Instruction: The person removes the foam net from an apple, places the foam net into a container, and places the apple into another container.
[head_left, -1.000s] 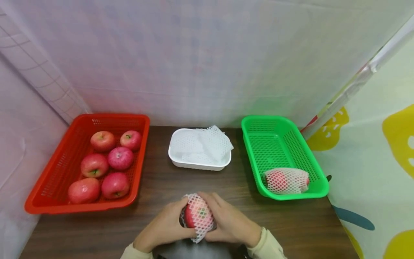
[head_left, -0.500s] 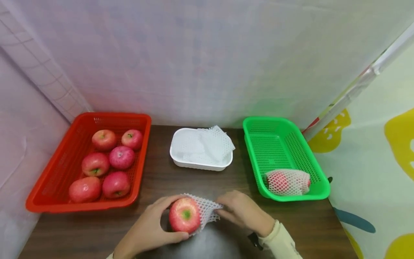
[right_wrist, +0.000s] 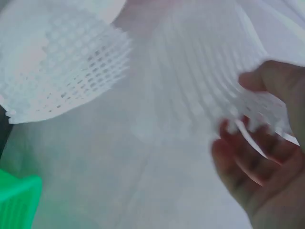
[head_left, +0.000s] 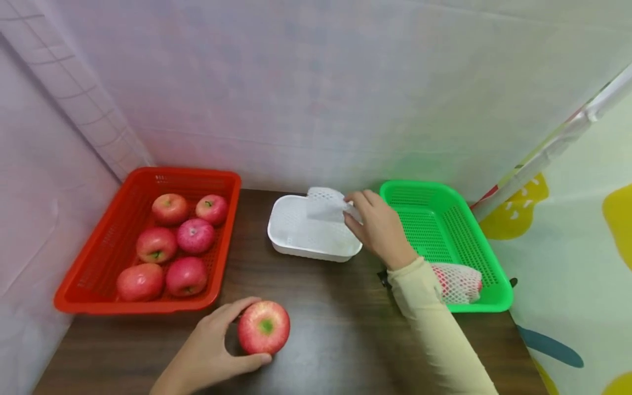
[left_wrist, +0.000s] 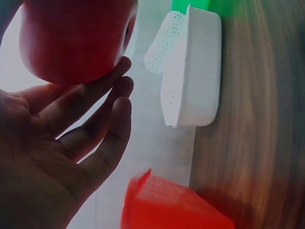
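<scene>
Near the front of the table my left hand grips a bare red apple, thumb in front and fingers behind. The apple's blossom or stem end faces up at the head camera. In the left wrist view the same apple rests against the fingers. Over the white tray at the back, my right hand pinches a white foam fruit net by its end. The right wrist view shows this held net blurred between thumb and fingers, beside another foam net at the tray.
A red basket with several bare apples stands on the left. To the right is a green basket, where netted fruit lies near the front, partly behind my right sleeve. A white cloth wall closes the back.
The foam net has come off the apple to the right, and my right hand has carried it up to the white tray. My left hand keeps the apple, shifted slightly left.
</scene>
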`<state>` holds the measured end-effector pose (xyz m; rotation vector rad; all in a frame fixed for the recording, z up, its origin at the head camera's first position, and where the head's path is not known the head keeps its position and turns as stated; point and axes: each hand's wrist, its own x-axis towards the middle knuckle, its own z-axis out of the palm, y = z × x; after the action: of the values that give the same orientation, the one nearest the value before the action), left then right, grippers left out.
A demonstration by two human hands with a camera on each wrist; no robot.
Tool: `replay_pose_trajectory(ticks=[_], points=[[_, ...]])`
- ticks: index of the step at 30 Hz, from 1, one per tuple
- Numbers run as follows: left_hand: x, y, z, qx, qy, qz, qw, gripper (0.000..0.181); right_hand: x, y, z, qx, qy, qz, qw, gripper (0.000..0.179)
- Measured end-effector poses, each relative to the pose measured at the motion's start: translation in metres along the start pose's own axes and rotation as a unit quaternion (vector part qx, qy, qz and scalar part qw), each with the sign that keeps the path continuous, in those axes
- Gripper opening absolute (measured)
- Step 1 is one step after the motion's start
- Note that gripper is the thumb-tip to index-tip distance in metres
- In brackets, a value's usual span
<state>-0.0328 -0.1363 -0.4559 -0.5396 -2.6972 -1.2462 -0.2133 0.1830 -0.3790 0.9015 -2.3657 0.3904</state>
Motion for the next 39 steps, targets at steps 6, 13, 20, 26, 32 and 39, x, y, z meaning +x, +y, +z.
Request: replay_pose_trajectory(ticks=[6,13,20,26,32,39], points=[[-0.002,-0.001,0.007,0.013,-0.006,-0.017,0.9997,0.083,0.016,0.007,0.066,-0.017,-0.066,-0.024,0.9974,0.023],[-0.004,-0.001,0.012,0.019,-0.016,-0.029,0.9993,0.082,-0.008,0.012,0.121,-0.039,-0.240,0.014,0.9700,0.041],[-0.004,-0.004,0.007,0.035,0.007,-0.026,0.9990,0.083,-0.007,-0.002,0.084,-0.037,-0.195,0.027,0.9797,0.047],[0.000,-0.004,-0.009,0.059,0.014,-0.028,0.9978,0.080,-0.039,-0.022,0.026,-0.020,-0.084,0.020,0.9960,0.039],[0.021,-0.012,-0.060,0.120,0.028,-0.005,0.9924,0.077,-0.088,-0.028,0.002,0.033,-0.068,0.018,0.9969,0.031],[0.064,-0.050,-0.123,0.164,-0.050,-0.079,0.9819,0.091,-0.119,-0.023,0.000,0.079,-0.063,0.043,0.9939,0.030]])
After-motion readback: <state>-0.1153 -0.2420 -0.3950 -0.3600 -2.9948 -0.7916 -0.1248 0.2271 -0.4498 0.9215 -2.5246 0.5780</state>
